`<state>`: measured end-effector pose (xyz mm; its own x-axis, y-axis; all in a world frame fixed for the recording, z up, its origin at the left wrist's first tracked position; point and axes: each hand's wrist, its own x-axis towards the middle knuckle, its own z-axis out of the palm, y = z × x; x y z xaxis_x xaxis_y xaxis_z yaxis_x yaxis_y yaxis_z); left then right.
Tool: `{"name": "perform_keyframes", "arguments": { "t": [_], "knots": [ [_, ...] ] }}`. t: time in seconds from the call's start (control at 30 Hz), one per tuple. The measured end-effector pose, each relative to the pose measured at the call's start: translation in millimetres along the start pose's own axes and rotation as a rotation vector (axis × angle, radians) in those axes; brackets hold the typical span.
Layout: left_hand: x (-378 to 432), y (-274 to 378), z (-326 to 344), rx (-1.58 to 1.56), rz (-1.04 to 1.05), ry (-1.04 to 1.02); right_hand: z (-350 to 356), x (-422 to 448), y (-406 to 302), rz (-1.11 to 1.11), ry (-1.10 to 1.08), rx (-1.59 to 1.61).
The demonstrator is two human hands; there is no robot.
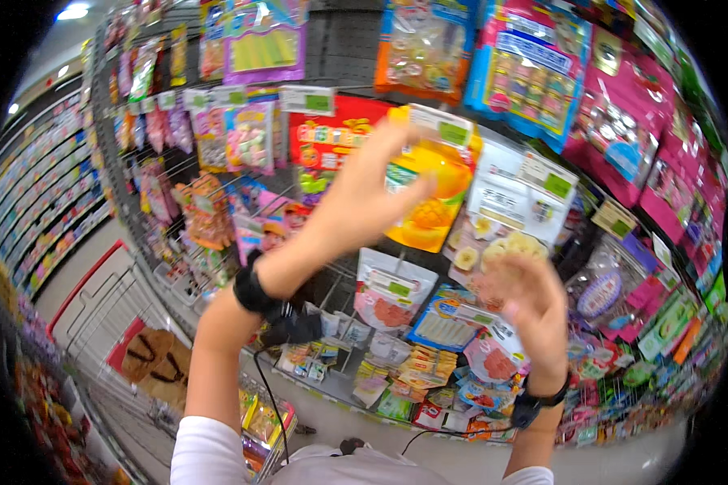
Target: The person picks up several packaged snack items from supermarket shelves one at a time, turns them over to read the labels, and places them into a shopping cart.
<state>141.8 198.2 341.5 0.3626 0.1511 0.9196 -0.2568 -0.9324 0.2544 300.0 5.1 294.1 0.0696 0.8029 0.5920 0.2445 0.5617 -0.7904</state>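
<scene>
My left hand (370, 188), blurred by motion, is raised in front of a yellow dried-mango pouch (428, 224) on the hanging display. Its thumb and fingers are apart, and nothing shows between them. Lower and to the right, my right hand (537, 309) is curved, fingers spread, in front of a white pouch with banana slices (497, 212). I see nothing held in it. Beside the mango pouch hangs a red candy bag (333, 133). Beneath are a white-and-pink pouch (394, 291) and a blue snack bag (446, 318).
A wire shopping cart with a red handle (85, 288) stands at left, holding a brown bag (151, 357). Another cart or basket (270, 424) with yellow packs is near my body. Large candy bags (531, 66) hang above; price tags (306, 100) jut from the hooks.
</scene>
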Motion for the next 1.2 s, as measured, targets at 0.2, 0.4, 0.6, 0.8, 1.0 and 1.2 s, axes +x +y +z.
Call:
{"name": "perform_keyframes", "arguments": {
  "t": [0.2, 0.4, 0.6, 0.8, 1.0, 1.2],
  "knots": [
    [-192, 39, -39, -0.240, -0.605, -0.234, 59, -46, 109, 0.506, -0.227, 0.334],
    [-417, 89, -61, -0.313, -1.442, 0.216, 153, -79, 210, 0.863, -0.305, 0.570],
    [-543, 161, -79, 0.080, -1.724, 0.597, 251, -116, 256, 1.103, -0.654, 0.542],
    [-617, 187, -91, -0.061, -1.836, 0.929, 334, -146, 265, 1.194, -0.943, 0.457],
    [-662, 171, -92, 0.326, -1.942, 0.827, 407, -192, 316, 1.182, -1.113, 0.217],
    [-756, 162, -61, -0.127, -1.925, 0.899, 465, -227, 325, 0.972, -1.313, 0.153]
  ]
}}
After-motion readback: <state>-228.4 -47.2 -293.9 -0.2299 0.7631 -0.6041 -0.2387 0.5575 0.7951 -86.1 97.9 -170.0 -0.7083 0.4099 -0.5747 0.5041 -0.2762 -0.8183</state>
